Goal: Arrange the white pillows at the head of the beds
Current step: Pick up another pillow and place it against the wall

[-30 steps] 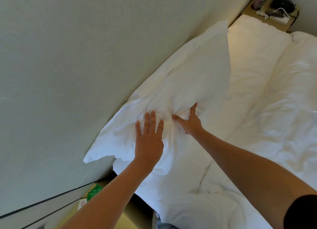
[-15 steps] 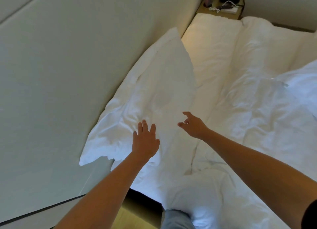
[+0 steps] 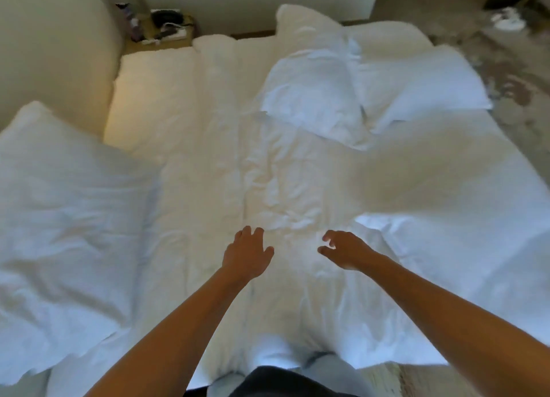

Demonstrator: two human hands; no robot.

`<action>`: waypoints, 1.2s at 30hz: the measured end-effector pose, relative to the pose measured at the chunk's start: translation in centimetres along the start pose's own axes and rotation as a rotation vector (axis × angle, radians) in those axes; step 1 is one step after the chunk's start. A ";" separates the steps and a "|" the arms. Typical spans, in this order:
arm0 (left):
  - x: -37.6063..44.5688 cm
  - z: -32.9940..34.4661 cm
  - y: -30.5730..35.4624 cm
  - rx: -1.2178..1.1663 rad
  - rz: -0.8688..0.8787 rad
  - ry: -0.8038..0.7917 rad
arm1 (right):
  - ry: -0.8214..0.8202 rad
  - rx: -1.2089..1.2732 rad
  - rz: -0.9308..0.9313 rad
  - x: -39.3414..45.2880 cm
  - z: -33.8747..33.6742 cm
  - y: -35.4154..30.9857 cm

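A large white pillow (image 3: 65,218) lies at the left of the bed against the padded headboard (image 3: 53,45). Two more white pillows lie across the far right part of the bed, one (image 3: 312,99) partly over the other (image 3: 422,84). My left hand (image 3: 247,253) and my right hand (image 3: 345,249) hover over the rumpled white duvet (image 3: 268,173) in the middle, both empty with fingers loosely spread. Neither hand touches a pillow.
A small bedside table (image 3: 160,30) with a dark phone and cables stands at the far left corner. Patterned carpet (image 3: 512,69) runs along the bed's right side. My knees press the bed's near edge.
Both hands have let go of the left pillow and pulled back over the duvet. My view has swung right, bringing the two far pillows into sight.
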State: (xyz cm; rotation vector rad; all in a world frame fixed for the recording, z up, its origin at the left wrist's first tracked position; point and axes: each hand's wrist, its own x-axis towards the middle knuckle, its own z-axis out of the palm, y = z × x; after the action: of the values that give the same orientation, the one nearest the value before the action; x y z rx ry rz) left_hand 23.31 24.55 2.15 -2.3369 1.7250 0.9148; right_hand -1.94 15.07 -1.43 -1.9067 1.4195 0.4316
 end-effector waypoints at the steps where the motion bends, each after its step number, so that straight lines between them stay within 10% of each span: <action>1: 1.0 0.8 3.6 0.005 0.038 -0.018 | 0.021 0.022 0.040 -0.6 -0.9 3.7; 16: 14.7 11.3 38.9 0.120 0.278 -0.275 | 0.252 0.395 0.509 -2.3 -5.8 38.9; 21: 21.5 13.7 43.5 0.176 0.218 -0.268 | 0.438 0.670 0.690 3.3 -5.5 42.7; 36: 35.2 21.8 46.2 0.071 -0.066 -0.249 | 0.310 0.780 0.789 13.2 -0.9 49.8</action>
State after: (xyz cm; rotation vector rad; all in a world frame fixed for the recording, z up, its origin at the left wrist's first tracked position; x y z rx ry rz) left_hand -20.58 -12.35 -21.44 -2.1186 1.5471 1.0626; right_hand -43.83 -1.90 -26.14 -0.7685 2.1222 -0.0956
